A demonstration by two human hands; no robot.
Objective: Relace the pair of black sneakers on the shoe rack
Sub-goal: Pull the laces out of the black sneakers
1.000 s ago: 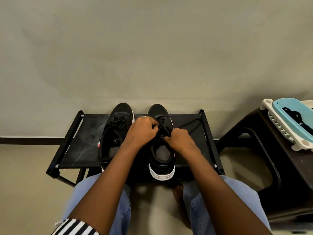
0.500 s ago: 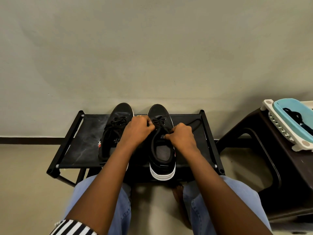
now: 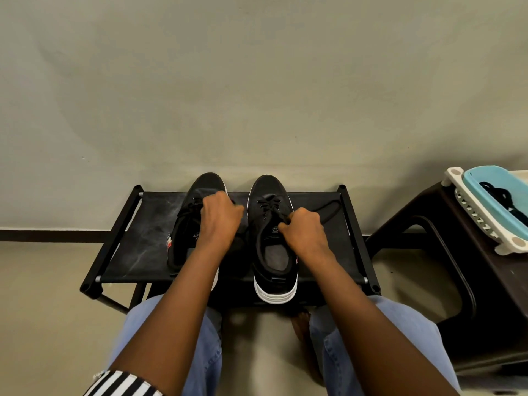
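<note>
Black lace point(image 3: 328, 209): pinched in right grip point(image 3: 304, 232), slack trailing right.
Right sneaker point(image 3: 274, 252): toe to wall; eyelets just left of right grip.
Left grip point(image 3: 220, 221): curled over left sneaker point(image 3: 185, 238); contents hidden.

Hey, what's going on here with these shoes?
A seated person is lacing a pair of black sneakers on a low black shoe rack. The right hand pinches the lace of the right sneaker, near the top eyelets. The left hand is curled over the left sneaker; whether it holds a lace is hidden.
</note>
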